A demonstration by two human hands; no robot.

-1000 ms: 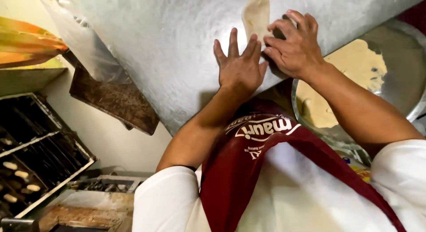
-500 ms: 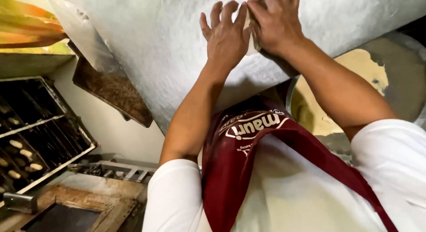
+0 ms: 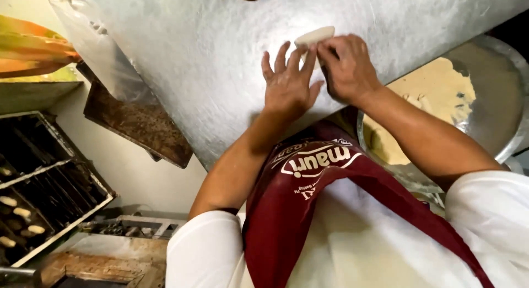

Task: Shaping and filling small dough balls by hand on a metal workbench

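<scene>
Left hand lies flat, fingers spread, fingertips touching a small pale oblong roll of dough. Right hand, just beside it, curls its fingers onto the same roll, pressing it against the grey dusted metal surface. Right of the right forearm, below the surface edge: a round metal bowl holding yellowish dough. Well left of the left hand: a dark wire rack with small pale pieces.
</scene>
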